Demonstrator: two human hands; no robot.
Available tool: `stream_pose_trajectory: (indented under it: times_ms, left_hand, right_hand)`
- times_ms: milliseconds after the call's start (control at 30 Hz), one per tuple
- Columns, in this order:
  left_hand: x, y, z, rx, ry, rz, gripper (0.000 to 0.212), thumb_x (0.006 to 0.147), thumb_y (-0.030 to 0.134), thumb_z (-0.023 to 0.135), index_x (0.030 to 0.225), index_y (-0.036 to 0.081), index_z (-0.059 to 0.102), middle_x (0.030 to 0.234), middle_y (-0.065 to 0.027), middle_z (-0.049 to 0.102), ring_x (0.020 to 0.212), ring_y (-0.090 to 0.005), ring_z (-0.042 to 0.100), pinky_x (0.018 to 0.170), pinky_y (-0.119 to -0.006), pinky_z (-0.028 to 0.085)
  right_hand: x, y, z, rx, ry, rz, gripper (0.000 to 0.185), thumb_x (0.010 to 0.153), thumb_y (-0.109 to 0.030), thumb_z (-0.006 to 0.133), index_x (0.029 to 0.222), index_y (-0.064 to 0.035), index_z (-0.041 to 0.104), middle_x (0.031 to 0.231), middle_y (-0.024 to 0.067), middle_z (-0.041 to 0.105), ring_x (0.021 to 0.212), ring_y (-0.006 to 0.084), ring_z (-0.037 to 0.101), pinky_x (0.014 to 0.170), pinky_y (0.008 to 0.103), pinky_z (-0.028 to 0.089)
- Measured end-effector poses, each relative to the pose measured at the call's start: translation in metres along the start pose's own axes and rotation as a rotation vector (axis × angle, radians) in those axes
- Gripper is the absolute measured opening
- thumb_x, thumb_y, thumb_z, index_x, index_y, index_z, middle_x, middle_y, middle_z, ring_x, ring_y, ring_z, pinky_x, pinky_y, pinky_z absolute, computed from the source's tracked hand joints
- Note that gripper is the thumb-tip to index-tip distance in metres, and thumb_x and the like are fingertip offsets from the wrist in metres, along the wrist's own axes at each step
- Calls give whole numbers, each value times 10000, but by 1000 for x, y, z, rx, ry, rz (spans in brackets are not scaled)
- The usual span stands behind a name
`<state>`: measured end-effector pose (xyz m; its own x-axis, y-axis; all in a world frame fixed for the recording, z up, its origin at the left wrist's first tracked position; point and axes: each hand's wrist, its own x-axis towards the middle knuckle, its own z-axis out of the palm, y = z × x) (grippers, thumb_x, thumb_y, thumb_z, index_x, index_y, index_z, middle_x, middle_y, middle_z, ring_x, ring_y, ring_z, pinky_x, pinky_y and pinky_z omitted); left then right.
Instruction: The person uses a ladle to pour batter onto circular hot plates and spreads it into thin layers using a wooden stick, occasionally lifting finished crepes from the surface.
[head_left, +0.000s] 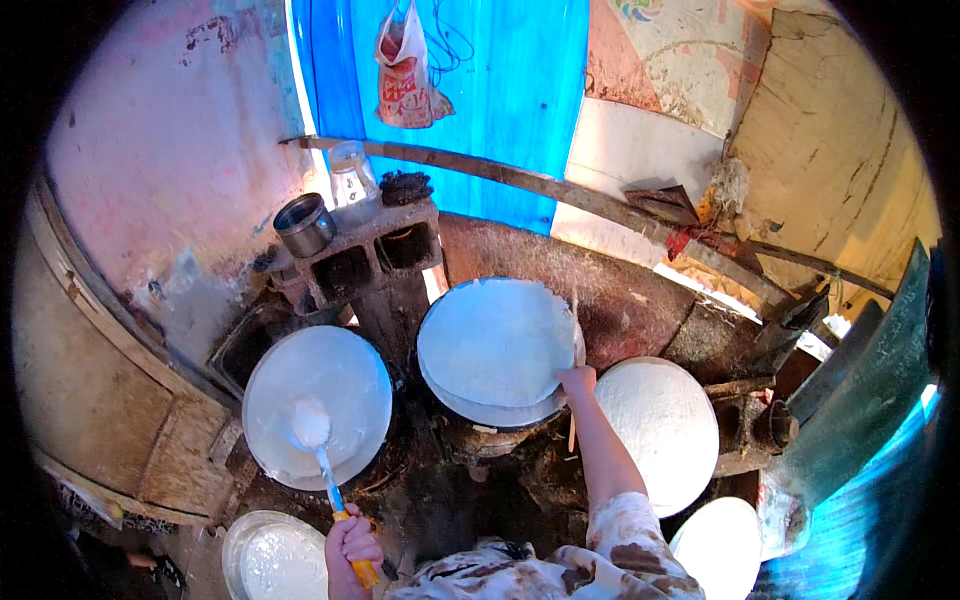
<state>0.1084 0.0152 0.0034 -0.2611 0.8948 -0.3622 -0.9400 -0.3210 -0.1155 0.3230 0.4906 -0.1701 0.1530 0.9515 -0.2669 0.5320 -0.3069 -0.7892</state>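
Note:
My left hand (352, 544) grips the yellow handle of a ladle (328, 476). The ladle's bowl, coated in white, rests on or just over a round surface (345, 390) spread with wet white batter. At the middle round griddle (487, 414), my right hand (577, 381) closes around a thin wooden stick (575, 319) held along the right edge. A thin white sheet (495, 341) covers most of that griddle, and its upper right edge looks ragged. Whether the stick touches the sheet is hard to tell.
Right of my forearm lies a round white disc (656, 435), with another white round (720, 551) below it. A basin of white batter (274, 559) stands at lower left. Concrete block (367, 240) carries a metal mug (304, 225) and a clear jar (351, 176). A bag (409, 79) hangs behind.

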Motion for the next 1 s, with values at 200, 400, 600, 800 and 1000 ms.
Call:
stream_pose_trajectory:
  times_ms: [200, 400, 600, 800, 1000]
  left_hand:
    - [2, 3, -3, -16, -56, -28, 183, 933, 94, 415, 1060, 36, 532, 567, 44, 361, 428, -16, 376, 421, -174, 370]
    - [-7, 24, -9, 15, 25, -63, 162, 925, 85, 428, 1046, 51, 531, 553, 42, 344, 418, -13, 354, 403, -164, 352]
    - [-2, 55, -18, 157, 51, -182, 127, 916, 60, 443, 1013, 89, 520, 553, 46, 319, 405, -14, 310, 377, -161, 303]
    - [21, 42, -11, 244, 89, -390, 133, 912, 51, 447, 1008, 109, 519, 584, 38, 338, 407, -22, 307, 377, -172, 299]
    - [32, -14, -17, 242, 33, -758, 141, 940, 87, 403, 1031, 105, 509, 572, 23, 369, 415, -33, 365, 398, -193, 354]
  right_hand:
    - [-36, -86, 4, 332, 185, -436, 231, 690, -155, 597, 764, 63, 616, 680, 167, 629, 614, 249, 602, 587, 379, 463]
    - [-123, -127, 8, 467, 262, -528, 164, 720, -102, 585, 725, 60, 559, 563, 106, 498, 544, 174, 460, 549, 347, 395]
    - [-198, -111, -13, 933, 271, -500, 116, 795, -130, 638, 742, -64, 559, 576, -38, 434, 462, 55, 384, 396, 224, 276]
    - [-288, -64, -87, 817, 329, -308, 103, 771, -97, 644, 710, -38, 585, 623, -36, 492, 583, 61, 430, 542, 223, 363]
    - [-378, 27, -199, 485, 360, -125, 177, 747, -103, 671, 653, -8, 556, 569, -51, 458, 558, 42, 401, 513, 221, 346]
